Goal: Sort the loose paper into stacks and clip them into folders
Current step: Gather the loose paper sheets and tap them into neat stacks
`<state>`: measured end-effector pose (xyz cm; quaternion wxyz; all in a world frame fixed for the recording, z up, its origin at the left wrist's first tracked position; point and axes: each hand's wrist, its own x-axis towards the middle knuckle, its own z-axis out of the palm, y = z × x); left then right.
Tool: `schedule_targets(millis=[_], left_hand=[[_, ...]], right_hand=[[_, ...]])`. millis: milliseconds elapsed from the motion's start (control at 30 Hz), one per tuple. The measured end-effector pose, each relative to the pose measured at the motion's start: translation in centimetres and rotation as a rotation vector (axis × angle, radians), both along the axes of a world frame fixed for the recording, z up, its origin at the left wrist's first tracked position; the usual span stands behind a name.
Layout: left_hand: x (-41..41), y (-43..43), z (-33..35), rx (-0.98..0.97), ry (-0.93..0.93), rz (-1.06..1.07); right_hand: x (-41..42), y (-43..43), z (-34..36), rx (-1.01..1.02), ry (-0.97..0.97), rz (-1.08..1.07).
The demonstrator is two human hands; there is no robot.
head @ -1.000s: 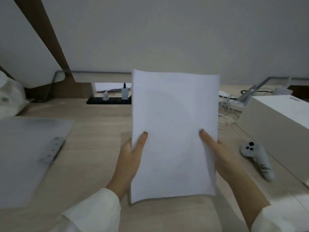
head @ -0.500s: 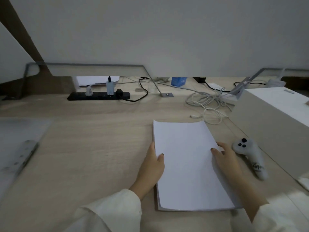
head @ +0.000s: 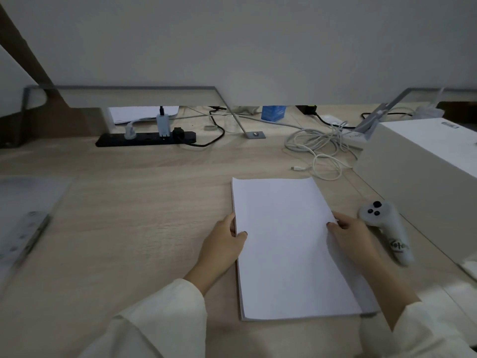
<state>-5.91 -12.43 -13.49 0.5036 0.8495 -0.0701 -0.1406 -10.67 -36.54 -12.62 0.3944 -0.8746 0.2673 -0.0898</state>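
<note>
A stack of white paper (head: 286, 244) lies flat on the wooden desk (head: 134, 218), right of centre. My left hand (head: 224, 241) grips the stack's left edge, thumb on top. My right hand (head: 348, 236) holds the right edge, with the thumb on the top sheet and the fingers curled at the side. A translucent folder (head: 23, 210) with a metal clip strip (head: 23, 241) lies at the left edge of the desk, well apart from the paper.
A white handheld controller (head: 387, 228) lies just right of my right hand. Beyond it stands a large white box (head: 423, 161). A tangle of white cables (head: 320, 148) and a black power strip (head: 147, 138) lie at the back, under the partition.
The stack was held upright in the air a second ago; it now lies flat on the desk. Both hands stayed on its edges, and the view shifted left and down.
</note>
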Motion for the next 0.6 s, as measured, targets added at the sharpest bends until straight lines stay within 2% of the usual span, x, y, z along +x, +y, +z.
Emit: schedule_targets(millis=[133, 233, 300, 367, 400, 500, 533, 600], left_hand=[[-0.5, -0.6, -0.4, -0.258, 0.191, 0.144], [-0.6, -0.5, -0.6, -0.332, 0.244, 0.100], [0.0, 0.4, -0.1, -0.342, 0.153, 0.106], [0.6, 1.8, 1.3, -0.329, 0.007, 0.075], [0.8, 2.7, 2.4, -0.324, -0.063, 0.024], [1.3, 5.6, 6.4, -0.217, -0.250, -0.199], [1.5, 6.4, 7.9, -0.142, -0.313, -0.265], [1.6, 7.6, 10.7, -0.026, -0.413, -0.352]], right_hand=[[0.1, 0.7, 1.3, 0.156, 0.078, 0.016], [-0.1, 1.3, 1.4, 0.244, 0.108, 0.005], [-0.7, 1.4, 1.1, 0.380, 0.142, 0.037], [-1.0, 1.5, 1.4, 0.482, 0.094, 0.066], [-0.8, 1.5, 1.9, 0.456, 0.010, 0.061], [0.9, 1.5, 5.8, 0.089, -0.279, 0.106], [1.4, 1.6, 7.5, -0.003, -0.306, 0.184], [2.2, 2.1, 10.4, 0.053, -0.228, 0.369]])
